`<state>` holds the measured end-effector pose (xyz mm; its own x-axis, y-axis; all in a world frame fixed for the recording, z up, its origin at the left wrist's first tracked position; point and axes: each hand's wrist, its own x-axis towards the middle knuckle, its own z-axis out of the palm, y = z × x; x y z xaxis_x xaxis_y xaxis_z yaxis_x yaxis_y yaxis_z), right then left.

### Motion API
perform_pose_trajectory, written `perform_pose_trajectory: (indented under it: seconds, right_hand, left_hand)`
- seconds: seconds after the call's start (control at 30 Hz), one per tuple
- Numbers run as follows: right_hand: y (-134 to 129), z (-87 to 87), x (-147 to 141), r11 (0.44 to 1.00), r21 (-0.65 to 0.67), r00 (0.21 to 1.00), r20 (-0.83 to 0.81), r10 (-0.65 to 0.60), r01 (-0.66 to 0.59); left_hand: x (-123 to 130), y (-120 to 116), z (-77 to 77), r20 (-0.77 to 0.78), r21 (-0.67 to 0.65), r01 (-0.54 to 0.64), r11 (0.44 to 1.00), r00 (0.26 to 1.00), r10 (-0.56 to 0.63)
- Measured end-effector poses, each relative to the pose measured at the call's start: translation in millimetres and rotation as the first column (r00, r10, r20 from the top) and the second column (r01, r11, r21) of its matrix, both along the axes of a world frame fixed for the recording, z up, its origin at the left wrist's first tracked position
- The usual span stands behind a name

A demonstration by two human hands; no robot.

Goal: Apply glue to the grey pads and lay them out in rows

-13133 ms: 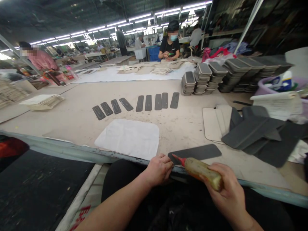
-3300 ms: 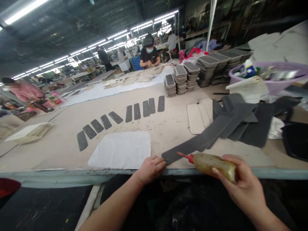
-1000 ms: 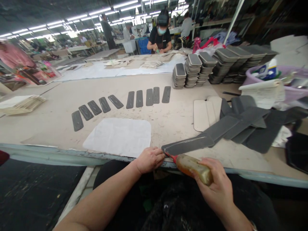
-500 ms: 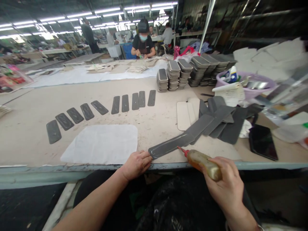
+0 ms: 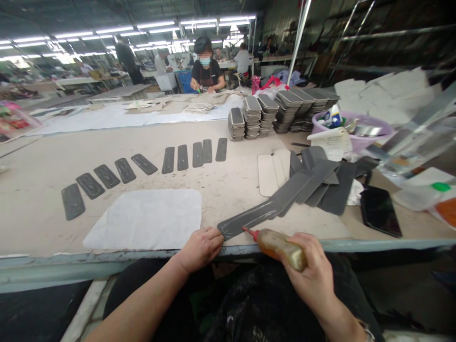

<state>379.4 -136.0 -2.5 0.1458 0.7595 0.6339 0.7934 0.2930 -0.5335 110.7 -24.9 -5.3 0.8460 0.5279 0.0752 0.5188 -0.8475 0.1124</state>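
My right hand (image 5: 313,268) is wrapped round a squeeze glue bottle (image 5: 280,246), yellowish and tilted, with its red nozzle low at the near edge of a dark grey strip (image 5: 237,224). Wet, shiny lines of glue run along that strip. At the strip's left end, my left hand (image 5: 203,247) pinches the rounded tip near the table edge; its thumb is hidden. The strip's far end meets a fanned pile of dark grey strips (image 5: 318,183). Further left lie several smaller dark grey pieces (image 5: 124,170) in a curved row, shiny streaks on many of them.
A white sheet (image 5: 149,218) lies left of my left hand. Stacked grey pieces (image 5: 252,116) stand at the back, beside a purple basin (image 5: 374,137). Pale pieces (image 5: 267,175) and a black phone (image 5: 380,210) lie to the right. A masked person (image 5: 206,71) works across the table.
My right hand has moved the glue bottle left along the strip's near edge, closer to my left hand. The left hand stays at the strip's end. The view has shifted slightly.
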Motion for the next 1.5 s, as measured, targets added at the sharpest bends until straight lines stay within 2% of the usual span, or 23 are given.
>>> perform_pose_trajectory:
  seconds: [0.07,0.13,0.2,0.3,0.37,0.57,0.63,0.7,0.8,0.87,1.17,1.4,1.5]
  right_hand:
    - [2,-0.2,-11,0.996,-0.025,0.996,-0.033,0.084,-0.085]
    - [5,-0.5,-14,0.995,-0.019,0.994,-0.038,0.101,-0.102]
    - [8,-1.3,-9,0.999,0.023,0.999,-0.014,0.039,-0.038]
    - [12,-3.4,4,0.989,0.078,0.992,0.033,-0.125,0.122]
    - [12,-4.3,7,0.985,0.069,0.986,0.039,-0.163,0.16]
    - [9,1.4,-11,0.996,-0.021,0.995,-0.049,0.081,-0.082]
    - [11,3.7,-5,1.0,0.002,0.999,-0.044,0.026,-0.026]
    - [14,5.0,11,0.993,0.049,0.994,-0.022,-0.106,0.107]
    - [19,5.1,38,0.955,0.112,0.96,0.016,-0.279,0.275]
    - [24,4.6,49,0.934,0.132,0.941,0.02,-0.338,0.333]
    - [35,3.1,52,0.916,0.08,0.917,0.043,-0.397,0.393]
    - [19,-1.1,58,0.891,0.109,0.894,0.029,-0.447,0.441]
    - [11,-1.4,56,0.906,0.118,0.91,0.041,-0.413,0.406]
  left_hand:
    - [0,0,1.0,0.004,-0.011,0.008,1.0,1.0,-0.008]
    - [0,0,1.6,0.011,-0.015,0.013,1.0,1.0,-0.013]
    - [0,0,1.2,0.015,-0.007,0.008,1.0,1.0,-0.008]
    - [0,1,-0.4,0.02,0.014,0.006,1.0,1.0,-0.007]
    - [1,1,-1.7,0.031,0.026,0.009,1.0,0.999,-0.01]
    - [0,1,-5.0,0.057,0.018,0.01,1.0,0.998,-0.011]
    - [-1,1,-5.8,0.058,0.008,0.003,1.0,0.998,-0.004]
    - [-1,1,-6.4,0.055,-0.003,-0.005,1.0,0.998,0.005]
    - [-1,1,-6.7,0.057,-0.014,-0.004,1.0,0.998,0.005]
    - [-1,1,-6.7,0.064,-0.017,-0.004,1.0,0.998,0.005]
    - [0,2,-6.9,0.097,-0.04,-0.001,0.999,0.995,0.005]
    - [0,1,-7.0,0.08,-0.017,-0.007,1.0,0.997,0.008]
    - [0,1,-7.0,0.072,-0.027,-0.015,1.0,0.997,0.017]
